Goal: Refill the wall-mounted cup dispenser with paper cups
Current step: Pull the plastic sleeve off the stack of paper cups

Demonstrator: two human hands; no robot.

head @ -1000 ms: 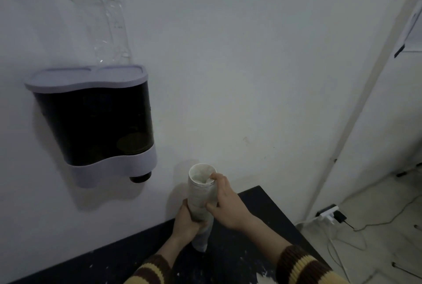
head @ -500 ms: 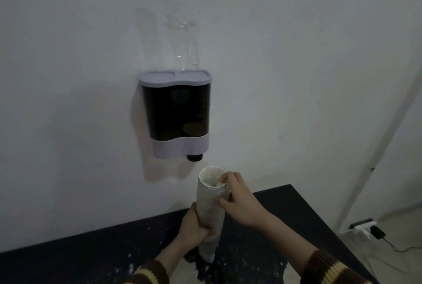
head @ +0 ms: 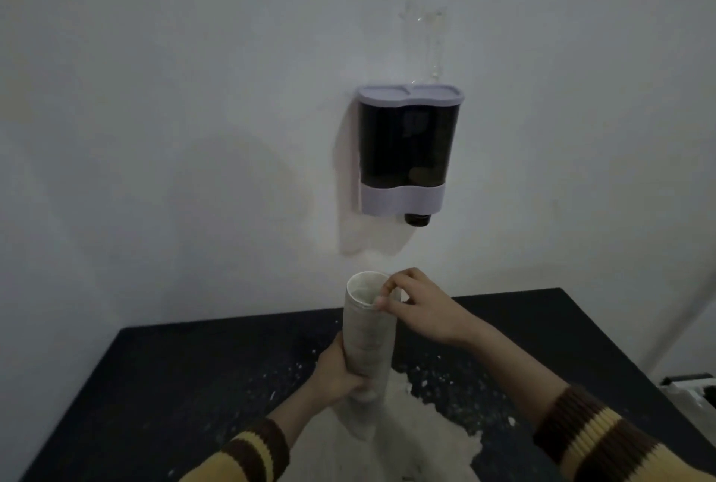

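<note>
**Cup stack held upright below the dispenser**

The left hand (head: 341,375) is wrapped tightly around the lower part of a tall stack of paper cups (head: 368,334), which stands nearly upright over the dark counter (head: 174,384). The stack appears sheathed in a thin wrapper that trails off below the grip. The right hand (head: 416,305) sits at the stack's open top edge, thumb and forefinger pinched on the rim (what exactly is between them, cup lip or wrapper, is too blurred to tell), the other fingers loosely curled.

The cup dispenser (head: 408,150) hangs on the white wall (head: 174,94) above and slightly right of the stack, well clear of it; bare wall fills the gap between the stack's rim and the dark nozzle at the dispenser's base. Its pale lid lies flat on top, and the dark tinted body shows little inside.

The counter's back edge meets the wall just behind the hands. Pale flecks and a light patch (head: 422,431) mark the counter beneath the stack. Striped sleeves cover both forearms.
</note>
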